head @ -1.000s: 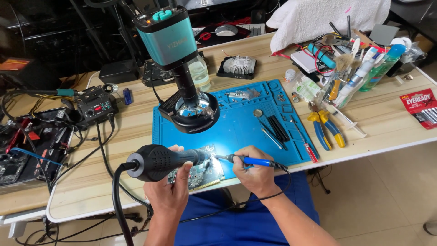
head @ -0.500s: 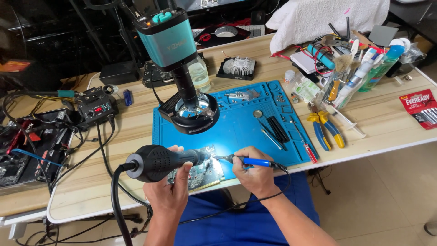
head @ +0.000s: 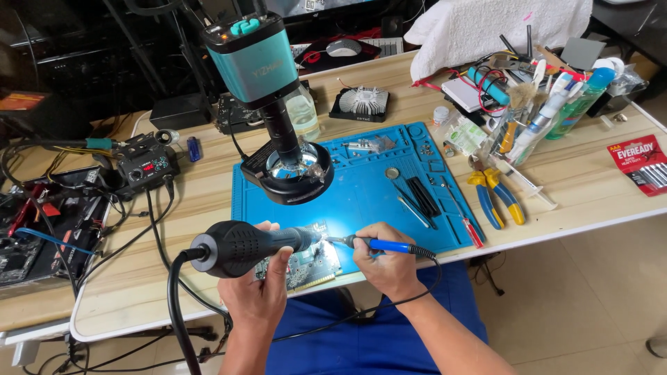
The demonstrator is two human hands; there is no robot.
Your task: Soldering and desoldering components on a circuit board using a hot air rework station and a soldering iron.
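Your left hand has its grip closed around the black, ribbed hot-air gun handle, whose thick black cable drops off the near edge of the light wooden table. Your right hand holds a slim blue-handled soldering iron in a narrow pen-like grip, its tip meeting the gun's nozzle over the green circuit board. That board lies at the near edge of the table, on the near-left corner of the blue silicone work mat, with part of it hidden under your left hand. Just behind the board stands the teal-bodied microscope camera on its round black ring-light base, so room toward the far side is tight there. To the right along the mat lie black tweezers and thin probes, and past the mat's right edge the yellow-and-blue pliers. The left end of the table carries the small black soldering station amid tangled wires. The open stretch of mat lies between the microscope base and the tweezers.
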